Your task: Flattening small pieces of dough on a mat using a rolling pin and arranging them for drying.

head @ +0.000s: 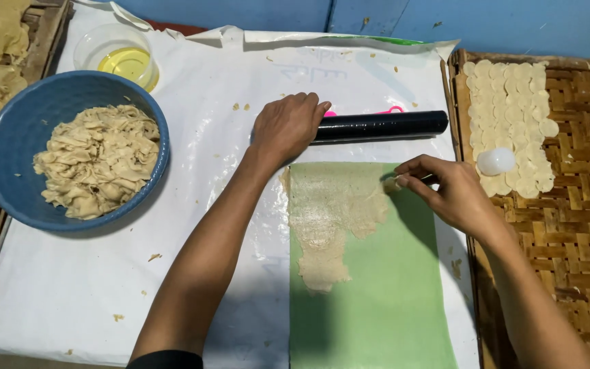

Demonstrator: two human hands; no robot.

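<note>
At the far left a blue bowl holds a heap of pale dough scraps, with a small clear cup of yellow oil just beyond it on the white plastic sheet. Moving right, the left hand lies palm down on the near end of a black rolling pin, fingers curved loosely over it rather than clenched, the forearm running in straight from the near left. Below it a thin sheet of rolled dough clings to the far left part of a green mat, ragged along its near and right edges (much of the mat is bare). The right hand has its wrist bent inward, and thumb and forefinger pinch the dough's far right edge where it lifts off the mat. The step in hand looks like peeling leftover dough; the next move would call for a slow, low pull so the thin sheet does not tear. Further right, small round dough discs lie in close rows on a woven bamboo tray, with a small white round cutter resting on them.
</note>
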